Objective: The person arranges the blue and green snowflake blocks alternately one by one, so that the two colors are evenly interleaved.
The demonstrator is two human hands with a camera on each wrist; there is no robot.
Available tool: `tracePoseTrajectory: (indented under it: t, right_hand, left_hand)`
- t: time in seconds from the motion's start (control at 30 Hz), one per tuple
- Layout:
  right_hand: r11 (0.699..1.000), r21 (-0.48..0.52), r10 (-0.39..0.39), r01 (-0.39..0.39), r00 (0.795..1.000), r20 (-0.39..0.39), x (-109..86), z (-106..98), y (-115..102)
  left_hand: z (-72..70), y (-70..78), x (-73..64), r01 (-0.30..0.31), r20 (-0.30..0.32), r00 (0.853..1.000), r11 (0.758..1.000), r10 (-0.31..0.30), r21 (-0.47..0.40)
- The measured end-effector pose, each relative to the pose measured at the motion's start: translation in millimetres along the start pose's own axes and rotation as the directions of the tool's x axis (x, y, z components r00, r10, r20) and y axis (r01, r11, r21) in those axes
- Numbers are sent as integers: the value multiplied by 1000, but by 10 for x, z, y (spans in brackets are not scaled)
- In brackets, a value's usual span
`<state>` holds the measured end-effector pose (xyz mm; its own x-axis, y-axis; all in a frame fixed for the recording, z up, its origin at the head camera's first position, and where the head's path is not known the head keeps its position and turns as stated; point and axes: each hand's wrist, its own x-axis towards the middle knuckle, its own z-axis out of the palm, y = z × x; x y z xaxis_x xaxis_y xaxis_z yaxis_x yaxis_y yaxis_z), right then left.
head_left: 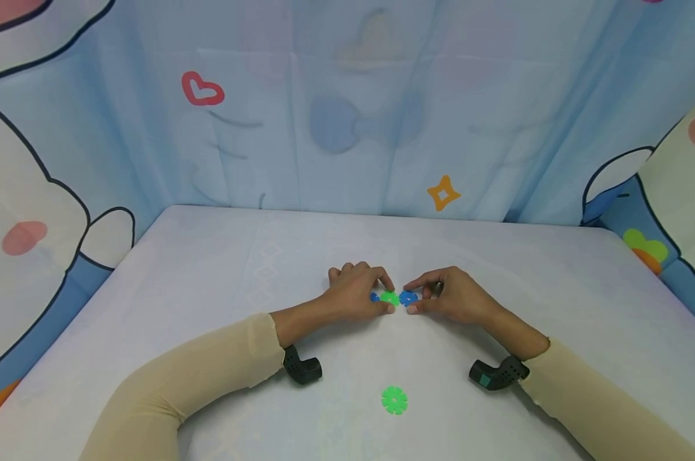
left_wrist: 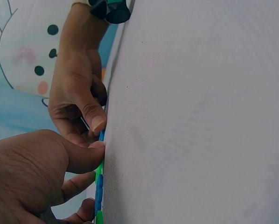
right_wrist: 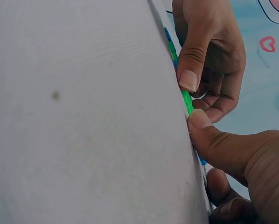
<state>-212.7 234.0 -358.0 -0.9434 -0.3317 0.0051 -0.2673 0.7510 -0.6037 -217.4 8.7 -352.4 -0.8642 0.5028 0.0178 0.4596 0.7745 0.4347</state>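
Observation:
My left hand (head_left: pixel 355 293) pinches a green notched plastic disc (head_left: pixel 389 298) between thumb and index finger. A blue disc (head_left: pixel 375 297) peeks out behind it under the palm. In the right wrist view the row carries on past the left thumb with a green disc (right_wrist: pixel 172 46) and a blue disc (right_wrist: pixel 167 33) at its far end. Opposite, my right hand (head_left: pixel 459 298) holds another blue disc (head_left: pixel 408 298) by thumb and fingertips, its edge right at the green one. Fingers hide part of the row.
A loose green notched disc (head_left: pixel 394 400) lies flat on the white-covered table (head_left: pixel 255 256), nearer the front. Black wrist cameras, one on the left wrist (head_left: pixel 302 366) and one on the right (head_left: pixel 499 373), sit low over the cloth. A printed blue curtain (head_left: pixel 347 128) hangs behind the table.

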Motion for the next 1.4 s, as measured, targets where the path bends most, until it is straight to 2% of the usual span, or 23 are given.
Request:
tracePoseTrajectory:
  t: [0.27,0.47,0.67,0.83,0.93,1.1,1.4]
  right_hand:
    - [1000,22,4,-4,1000,-10,-54,-7,-1]
    - [999,29,21,-21,1000,12,-258,3,-108]
    - [999,20,-52,50,996,79,-558,69,-355]
    - [997,29,-82,78,979,187,-756,158,-520]
    - [994,39,-106,100,968,227,-835,226,-579]
    - [991,52,-136,127,958,251,-900,317,-617]
    - [982,77,-185,172,955,232,-927,383,-640]
  left_hand:
    - [25,14,8,7,24,1000,999,-8,33]
    - [27,28,18,2,22,1000,999,-3,40]
    - [1,57,22,-1,15,1000,999,1,42]
    - [8,77,28,-8,16,1000,999,8,43]
    - [29,77,38,-10,13,1000,999,9,44]
    - [46,87,48,-5,14,1000,999,4,35]
    - [48,116,76,-35,0,999,999,35,-3]
